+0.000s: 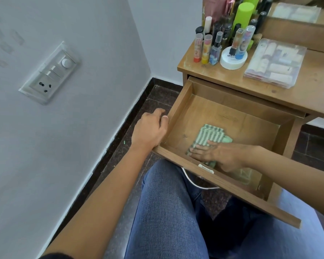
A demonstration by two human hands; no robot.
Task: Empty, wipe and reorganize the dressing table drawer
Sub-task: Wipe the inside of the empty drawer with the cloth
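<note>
Right hand (213,154) lies flat inside the drawer (178,109), fingers straight and close together, pressing down on a green-and-white striped cloth (211,134). The cloth spreads from under the fingertips toward the drawer's middle. Left hand (150,128) grips the drawer's near left corner from outside, fingers curled, thumb on top of the side wall.

Findings, by size:

- Wall (82,128): grey, left of the left hand. It carries a switch plate (51,73) with a socket and a round dial, well apart from that hand.
- Dressing table (316,86): wooden top, beyond and to the right of the right hand.
- Drawer: pulled out over the person's legs (168,202), which are in blue jeans. Its wooden floor shows beyond the right hand's fingertips.
- Clear plastic case (275,63): flat on the table top, beyond the right hand. Its contents look like pale rolls; detail is blurred.
- Bottles and tubes (223,34): standing upright in a cluster at the table's far left corner, beyond both hands. A bright green can (244,14) is the tallest.
- White round jar (232,60): between the cluster and the case, with small bottles standing on its lid.
- Curved metal handle (198,182): under the drawer's front panel, below the right hand.
- Small metal latch (206,168): on the front panel's top edge, just beside the right palm.
</note>
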